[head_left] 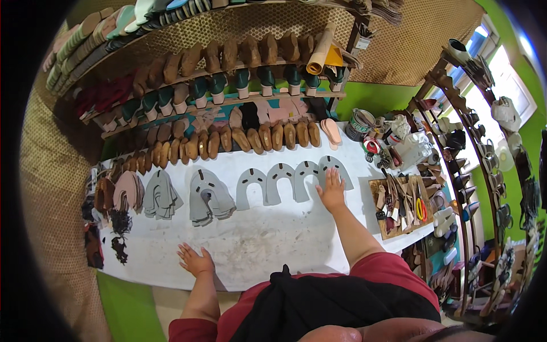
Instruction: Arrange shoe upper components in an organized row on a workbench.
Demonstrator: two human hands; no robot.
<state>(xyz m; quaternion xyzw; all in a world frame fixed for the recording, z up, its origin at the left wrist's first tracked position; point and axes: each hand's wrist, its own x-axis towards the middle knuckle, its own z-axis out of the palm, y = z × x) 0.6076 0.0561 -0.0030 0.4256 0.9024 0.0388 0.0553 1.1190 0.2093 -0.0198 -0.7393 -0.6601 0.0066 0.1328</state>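
Note:
Arch-shaped grey shoe uppers, each with small dark marks, lie in a row on the white worktable (250,242). My right hand (331,192) rests flat, fingers spread, over the lower part of the rightmost grey upper (343,172). Leftward from it come another upper (308,174), then two more, including the leftmost single one (249,182). My left hand (196,260) is open over the table near its front edge, holding nothing. Beyond it sits a fanned stack of grey uppers (208,199), with a second grey stack (159,196) to the left.
Pink uppers (127,191) and dark scraps (118,248) lie at the left. Wooden shoe lasts (265,137) line the back, below shelves of more lasts. At the right are a tool board (379,191) with orange-handled scissors (420,208), a can (360,125) and shoe racks (476,154).

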